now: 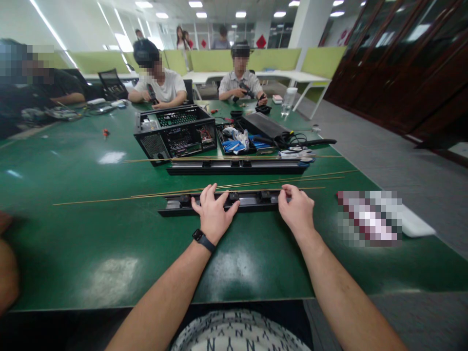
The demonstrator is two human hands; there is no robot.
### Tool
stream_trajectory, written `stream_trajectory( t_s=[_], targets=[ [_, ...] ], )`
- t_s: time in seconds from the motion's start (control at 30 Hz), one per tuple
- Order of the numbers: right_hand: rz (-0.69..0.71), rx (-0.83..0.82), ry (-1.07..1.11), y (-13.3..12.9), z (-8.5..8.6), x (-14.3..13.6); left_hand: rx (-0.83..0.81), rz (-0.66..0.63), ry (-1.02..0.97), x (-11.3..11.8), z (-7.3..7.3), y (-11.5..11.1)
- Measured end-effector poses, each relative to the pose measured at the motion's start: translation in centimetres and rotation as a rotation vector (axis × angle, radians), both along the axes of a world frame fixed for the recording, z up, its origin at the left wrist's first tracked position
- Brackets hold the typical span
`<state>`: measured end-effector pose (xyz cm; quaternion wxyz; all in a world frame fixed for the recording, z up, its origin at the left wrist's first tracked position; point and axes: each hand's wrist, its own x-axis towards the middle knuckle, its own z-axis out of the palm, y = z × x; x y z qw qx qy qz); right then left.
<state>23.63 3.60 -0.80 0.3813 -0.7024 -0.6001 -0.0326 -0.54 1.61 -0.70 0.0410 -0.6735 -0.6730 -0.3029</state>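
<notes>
A long black rail [252, 200] with dark blocks in its channel lies across the green table in front of me. My left hand [214, 209], a watch on its wrist, rests over the rail's left half with its fingers spread. At the rail's right end is my right hand [296, 207], its fingers closed in a pinch; what they hold, if anything, is too small to tell. Thin brass-coloured rods [91, 201] run along the rail's far side and pass by both hands. Farther back lies a second black rail [237, 170], with more thin rods along it.
Behind the rails stand an open computer case [175, 134], a tray with blue-and-white gloves [236, 140] and a grey panel with black cables. A white object [417, 222] lies at the right. Several people sit around the table; a person's arm [7, 268] shows at the left edge.
</notes>
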Motion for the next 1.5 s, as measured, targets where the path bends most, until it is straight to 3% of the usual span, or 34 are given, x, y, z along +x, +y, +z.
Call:
stream_trajectory(
  t_s=[1.23, 1.5],
  targets=[
    [-0.086, -0.015, -0.025, 0.20, 0.06, 0.69, 0.011, 0.003, -0.014, -0.05, 0.01, -0.03],
    [-0.013, -0.014, -0.025, 0.12, -0.05, 0.46, 0.020, -0.007, -0.021, -0.12, -0.06, 0.01]
  ],
)
